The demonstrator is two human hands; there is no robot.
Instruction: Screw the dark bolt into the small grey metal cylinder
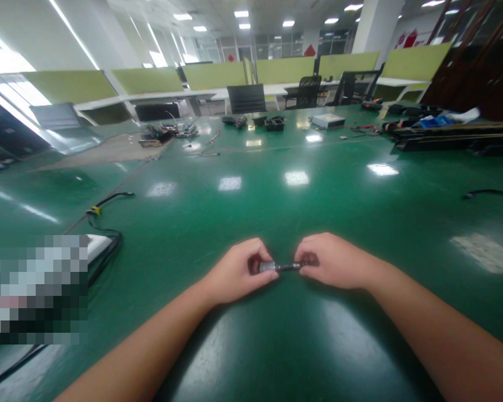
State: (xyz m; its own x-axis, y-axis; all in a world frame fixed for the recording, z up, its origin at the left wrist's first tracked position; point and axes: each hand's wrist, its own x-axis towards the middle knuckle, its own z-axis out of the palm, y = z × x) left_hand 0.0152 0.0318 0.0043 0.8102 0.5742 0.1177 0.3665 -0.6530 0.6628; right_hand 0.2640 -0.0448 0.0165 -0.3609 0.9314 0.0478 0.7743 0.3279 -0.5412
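Between my two hands lies a slim pen-like object (287, 267), level and close to the green tabletop (251, 212). Its left part is a thicker, clear or greyish cylinder, and a thin dark part runs to the right. My left hand (245, 271) pinches the thick end between thumb and fingers. On the other side, my right hand (331, 261) has its fingertips closed on the dark end, whose tip they cover. The exact kind of object is too small and blurred to tell.
At left, a blurred-out object (37, 285) lies beside black cables (107, 251). Another cable (492, 192) reaches in from the right edge. Electronic parts (167, 133), a silver box (327, 120) and dark long bars (444, 139) lie along the far side, with chairs (246, 99) behind.
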